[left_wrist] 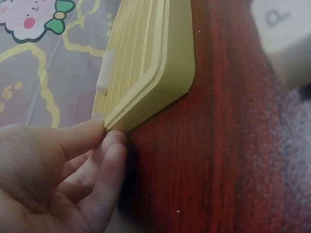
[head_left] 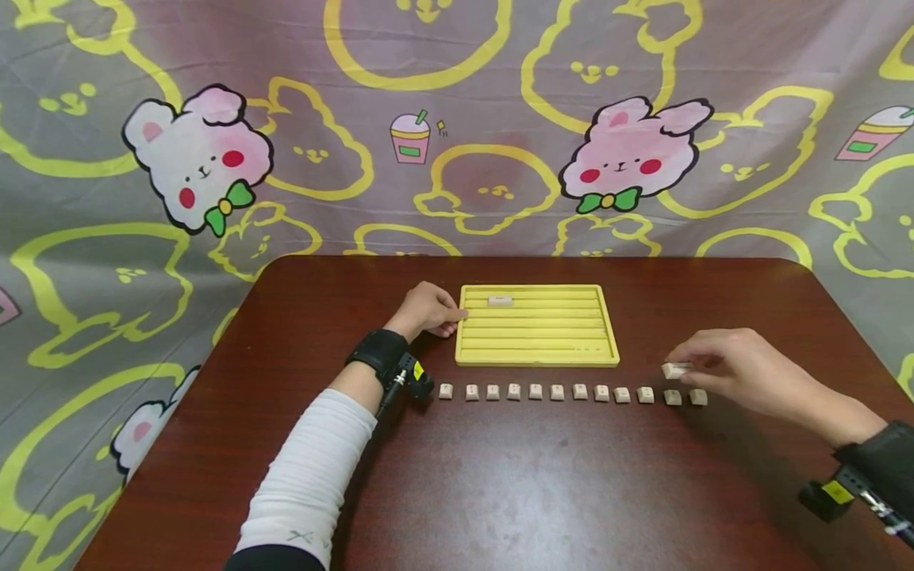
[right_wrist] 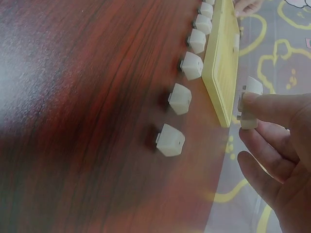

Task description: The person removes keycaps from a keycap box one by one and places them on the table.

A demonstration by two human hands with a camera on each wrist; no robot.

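My left hand (head_left: 426,309) pinches the left edge of a yellow ridged tray (head_left: 537,364), thumb on top of the rim and fingers at its outer side, as the left wrist view shows. A wide off-white keycap (head_left: 500,301) lies in one of the tray's upper grooves. To the right of the tray, my right hand (head_left: 750,373) pinches another wide keycap (right_wrist: 252,86) between thumb and fingers, raised over the right end of a keycap row. That row of small off-white keycaps (head_left: 535,391) runs along the tray's near side.
Everything stands on a dark reddish-brown table (head_left: 543,484) with rounded far corners. Behind it hangs a patterned curtain (head_left: 471,95) with rabbit drawings. Close to the left wrist camera, a keycap marked P (left_wrist: 286,34) shows large and blurred.
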